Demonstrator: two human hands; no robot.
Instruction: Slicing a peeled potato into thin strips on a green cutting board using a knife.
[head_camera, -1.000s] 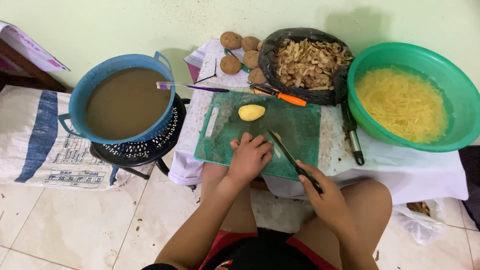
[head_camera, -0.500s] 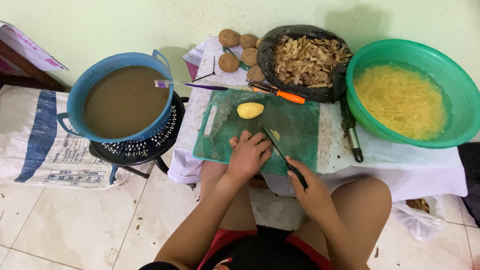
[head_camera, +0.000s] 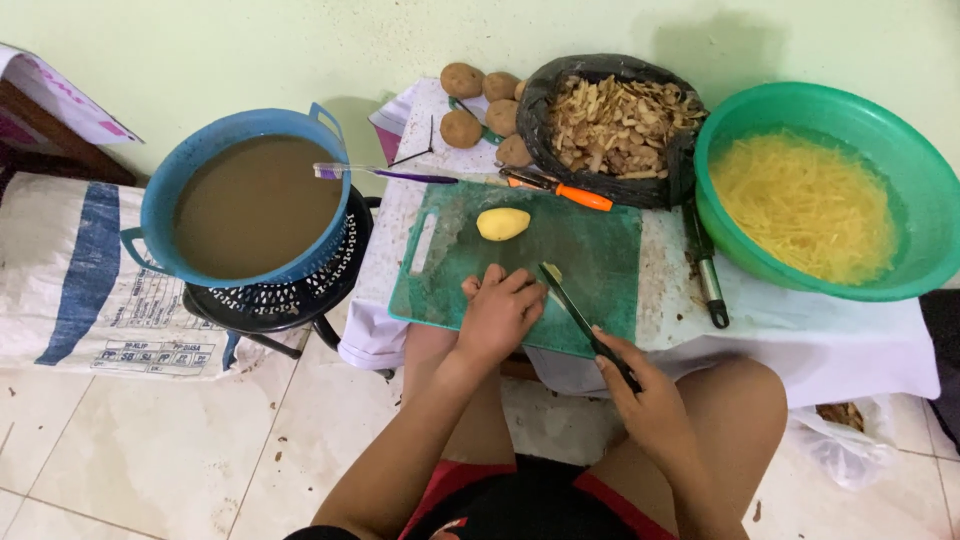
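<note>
1. On the green cutting board (head_camera: 600, 270) at the table's near edge, the left hand (head_camera: 500, 315) lies curled, fingers bent down over something small that stays hidden beneath them.
2. Just beside it, the right hand (head_camera: 650, 400) is clenched round the dark handle of a knife (head_camera: 575, 310), hanging off the near edge above the person's knee; the blade slants up onto the board, its tip close to the left hand's fingers.
3. A peeled yellow potato (head_camera: 502, 223) sits alone toward the far side of the board, apart from both hands.
4. Along the board's far edge lie a purple toothbrush (head_camera: 385, 174) and an orange-handled peeler (head_camera: 570, 192).
5. At the table's far edge stand unpeeled potatoes (head_camera: 462, 80) beside a black bag of peels (head_camera: 610, 120).
6. A green bowl (head_camera: 900, 150) with pale yellow shreds in water fills the right end of the table; a dark tool (head_camera: 706, 265) lies between it and the board.
7. Left of the table, a blue tub (head_camera: 160, 210) of brown water rests on a black stool (head_camera: 300, 300).
</note>
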